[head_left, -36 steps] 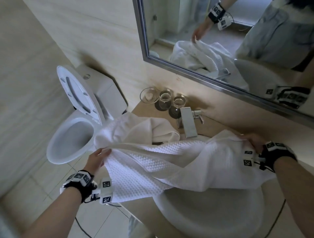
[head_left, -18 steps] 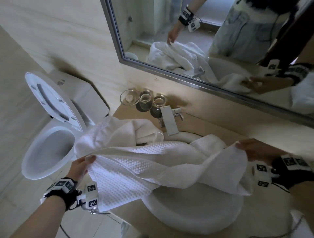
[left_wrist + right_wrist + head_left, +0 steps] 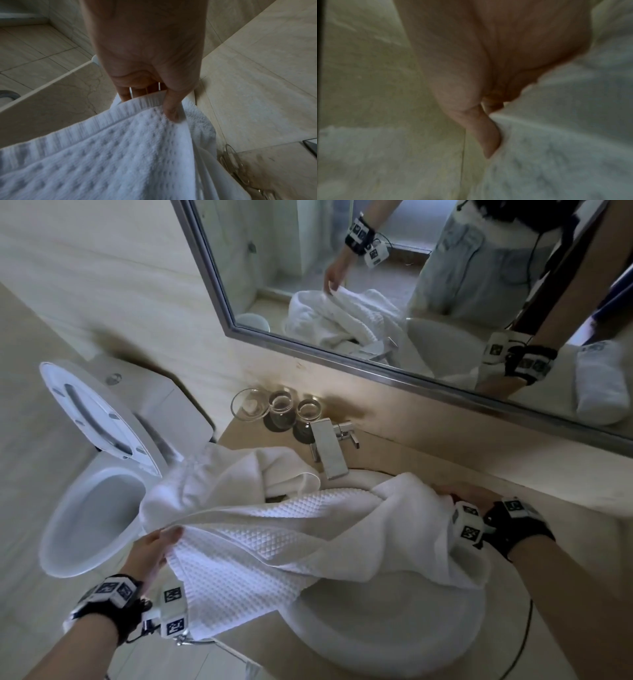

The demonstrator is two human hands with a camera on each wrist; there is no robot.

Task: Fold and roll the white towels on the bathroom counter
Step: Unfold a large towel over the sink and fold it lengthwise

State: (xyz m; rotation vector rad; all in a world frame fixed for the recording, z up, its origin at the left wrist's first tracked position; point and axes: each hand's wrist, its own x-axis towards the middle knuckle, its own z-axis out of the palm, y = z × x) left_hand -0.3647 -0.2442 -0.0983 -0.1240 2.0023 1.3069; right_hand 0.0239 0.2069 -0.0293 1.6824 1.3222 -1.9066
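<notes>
A white waffle-weave towel (image 3: 274, 546) hangs stretched between my two hands above the round white basin (image 3: 394, 621). My left hand (image 3: 161, 542) pinches its ribbed left edge; in the left wrist view the thumb (image 3: 171, 108) presses the towel (image 3: 102, 155) against the fingers behind. My right hand (image 3: 459, 496) grips the towel's right end over the counter; the right wrist view is blurred and shows the thumb (image 3: 488, 135) dug into the towel (image 3: 556, 148). A second crumpled white towel (image 3: 239, 474) lies on the counter behind, partly hidden.
A square chrome tap (image 3: 329, 446) stands behind the basin, with a glass dish (image 3: 250, 405) and two glasses (image 3: 294, 412) by the wall. An open toilet (image 3: 92, 508) is at the left. The mirror (image 3: 411, 285) runs above the counter (image 3: 548, 501). A rolled white towel shows reflected at far right.
Both hands keep their grip on the towel. It hangs lower and slacker over the basin, and my right hand has drawn back toward the basin's right side.
</notes>
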